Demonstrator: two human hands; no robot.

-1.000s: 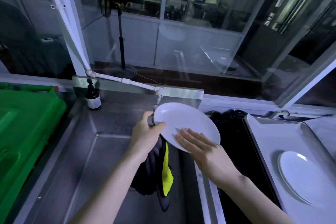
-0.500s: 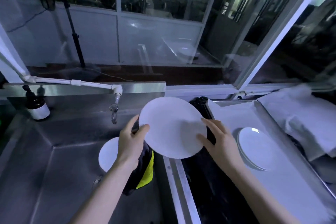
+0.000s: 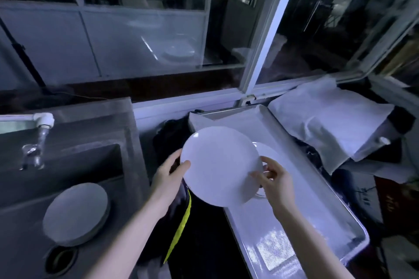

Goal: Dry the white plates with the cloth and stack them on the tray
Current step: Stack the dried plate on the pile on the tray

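Holds a round white plate (image 3: pixel 220 165) by both sides, tilted with its face toward the camera, above the left edge of a long rectangular metal tray (image 3: pixel 294 222) on the right. Curls the left hand (image 3: pixel 169 173) round the plate's left rim, thumb on the face and fingers behind. Pinches the right rim in the right hand (image 3: pixel 275 179), thumb in front and fingers curled behind. Carries a black cloth with a yellow edge (image 3: pixel 181 222), hanging below the left hand and past the wrist; cannot tell how the fingers catch it. Hides most of a second white plate (image 3: pixel 268 153) lying flat on the tray just behind. On the left, a steel sink (image 3: pixel 90 165) with another round plate (image 3: pixel 76 213) flat in its basin beside the drain hole. Far right, beyond the tray, a crumpled white sheet (image 3: pixel 328 127).
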